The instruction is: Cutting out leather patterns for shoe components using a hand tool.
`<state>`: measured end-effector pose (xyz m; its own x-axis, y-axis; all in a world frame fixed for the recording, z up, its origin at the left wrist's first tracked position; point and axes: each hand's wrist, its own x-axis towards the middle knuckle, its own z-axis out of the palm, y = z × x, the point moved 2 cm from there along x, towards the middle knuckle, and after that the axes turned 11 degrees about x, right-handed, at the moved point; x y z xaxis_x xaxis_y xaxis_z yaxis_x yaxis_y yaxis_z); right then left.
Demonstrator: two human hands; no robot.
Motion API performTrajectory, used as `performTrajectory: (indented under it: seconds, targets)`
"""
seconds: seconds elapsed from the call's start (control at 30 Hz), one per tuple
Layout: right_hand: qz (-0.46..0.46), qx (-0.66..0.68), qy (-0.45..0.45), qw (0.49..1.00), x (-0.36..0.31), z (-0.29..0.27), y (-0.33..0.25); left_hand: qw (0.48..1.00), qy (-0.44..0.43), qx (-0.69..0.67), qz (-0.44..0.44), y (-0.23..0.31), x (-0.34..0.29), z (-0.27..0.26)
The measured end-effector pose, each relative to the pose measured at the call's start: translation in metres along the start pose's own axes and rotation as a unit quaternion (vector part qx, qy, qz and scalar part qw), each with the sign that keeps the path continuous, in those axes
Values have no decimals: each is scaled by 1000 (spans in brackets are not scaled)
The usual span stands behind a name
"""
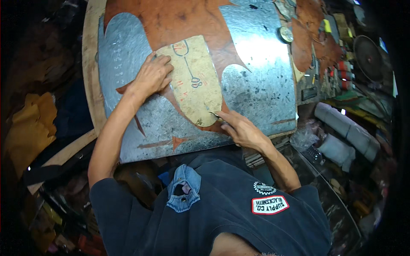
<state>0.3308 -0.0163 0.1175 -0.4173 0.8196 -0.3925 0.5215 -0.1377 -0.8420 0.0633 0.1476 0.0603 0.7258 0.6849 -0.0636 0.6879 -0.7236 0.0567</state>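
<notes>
A pale yellow-tan template with drawn lines and a rounded near end lies on a brown leather hide. My left hand presses on the template's left edge and the leather beside it, its fingers spread and slightly bent. By the rounded near end, my right hand is closed around a slim metal tool. Its thin tip rests on or just above the template near the right edge; the rest is hidden in my fingers, so its exact kind is unclear.
Under the leather is a scuffed grey metal sheet on a wooden-edged table. Leather scraps lie near its front edge. A round tin stands at the right edge, with more brown leather beyond. Wrapped rolls lie at the right.
</notes>
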Motion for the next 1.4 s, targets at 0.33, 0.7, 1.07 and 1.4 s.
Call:
performTrajectory:
  seconds: [0.33,0.7,1.07,1.4]
  targets:
    - [-123,-154,143,970,192,45,-32,859,-355,-352,-115,-50,106,-18]
    - [-90,-193,194,957,232,63,-46,797,-545,-252,-69,-56,104,-19]
    - [-62,-234,197,950,237,68,-46,825,-502,-246,-86,-50,96,-27]
    - [-80,-219,216,948,224,70,-43,845,-464,-238,-118,-47,84,-33]
